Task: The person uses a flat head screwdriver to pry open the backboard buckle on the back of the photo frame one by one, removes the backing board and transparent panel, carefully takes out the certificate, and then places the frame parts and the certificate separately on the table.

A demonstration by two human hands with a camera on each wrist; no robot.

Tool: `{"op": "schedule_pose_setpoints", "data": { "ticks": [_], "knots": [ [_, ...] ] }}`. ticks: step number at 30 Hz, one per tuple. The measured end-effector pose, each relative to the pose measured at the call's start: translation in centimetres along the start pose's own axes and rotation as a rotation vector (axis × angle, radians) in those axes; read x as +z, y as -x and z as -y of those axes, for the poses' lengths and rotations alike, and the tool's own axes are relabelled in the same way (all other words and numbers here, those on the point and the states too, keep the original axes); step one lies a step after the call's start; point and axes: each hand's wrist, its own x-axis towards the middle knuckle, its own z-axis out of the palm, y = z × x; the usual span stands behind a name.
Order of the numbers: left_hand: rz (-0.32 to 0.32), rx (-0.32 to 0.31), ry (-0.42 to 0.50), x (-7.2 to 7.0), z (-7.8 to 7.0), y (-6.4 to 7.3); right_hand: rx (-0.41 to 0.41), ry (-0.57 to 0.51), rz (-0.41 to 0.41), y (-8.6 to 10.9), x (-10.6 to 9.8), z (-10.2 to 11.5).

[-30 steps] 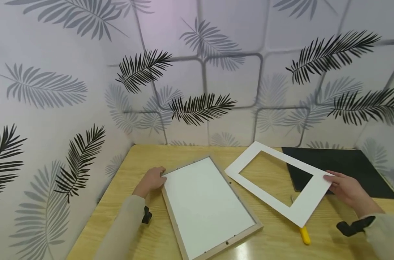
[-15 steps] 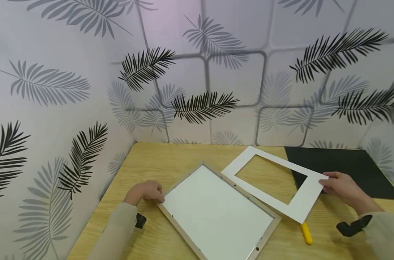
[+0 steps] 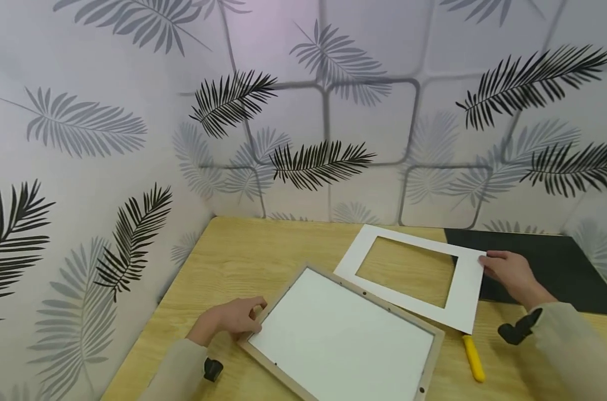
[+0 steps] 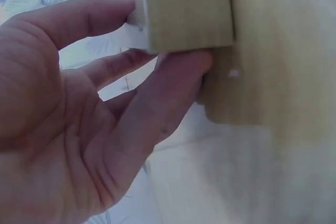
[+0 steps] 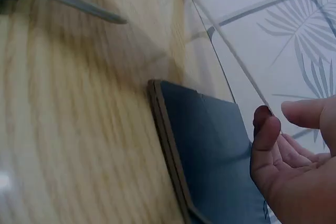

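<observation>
My left hand (image 3: 235,317) grips the left corner of a picture frame (image 3: 343,334) that has a pale wood border and a white inside. In the left wrist view the thumb lies on one side of the frame's wooden edge (image 4: 189,9) and fingers on the other. My right hand (image 3: 511,275) pinches the short right side of a white mat board (image 3: 466,289) with a rectangular window, between thumb and fingers. The mat slants behind the frame, its lower left edge close to the frame's far side. In the right wrist view the mat appears as a thin edge (image 5: 236,51).
A black panel (image 3: 549,267) lies at the back right of the wooden table (image 3: 263,239); its layered edge shows in the right wrist view. A yellow-handled tool (image 3: 474,359) lies right of the frame, its metal shaft (image 5: 79,6) visible up close. Patterned walls stand behind and left.
The picture frame has turned counterclockwise and shifted right, my left hand staying at its corner. My right hand has moved the mat board left and levelled its tilt somewhat.
</observation>
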Motion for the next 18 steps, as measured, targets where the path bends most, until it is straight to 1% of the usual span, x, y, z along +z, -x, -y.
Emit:
{"op": "schedule_pose_setpoints", "data": {
  "ticks": [3, 6, 7, 9, 11, 13, 15, 18],
  "knots": [
    [0.017, 0.018, 0.022, 0.9, -0.3, 1.2, -0.035, -0.044, 0.092, -1.1, 1.1, 1.1],
    [0.031, 0.015, 0.024, 1.6, -1.1, 1.6, -0.068, -0.125, 0.181, -2.0, 1.5, 1.9],
    [0.035, 0.005, 0.028, 1.8, -1.3, 1.7, -0.071, -0.163, 0.199, -2.3, 1.6, 2.0],
    [0.049, -0.015, 0.037, 2.2, -1.9, 1.7, -0.086, -0.184, 0.21, -2.8, 2.0, 2.1],
    [0.068, -0.027, 0.039, 2.7, -2.4, 1.6, -0.095, -0.159, 0.215, -3.3, 2.3, 2.2],
    [0.083, -0.029, 0.031, 3.1, -2.8, 1.5, -0.106, -0.105, 0.232, -3.6, 2.8, 2.3],
    [0.089, -0.011, 0.018, 3.5, -3.3, 1.3, -0.117, -0.041, 0.252, -3.8, 3.3, 2.5],
    [0.094, 0.017, 0.021, 3.8, -4.1, 0.8, -0.152, 0.014, 0.268, -4.1, 3.8, 2.8]
  ]
}}
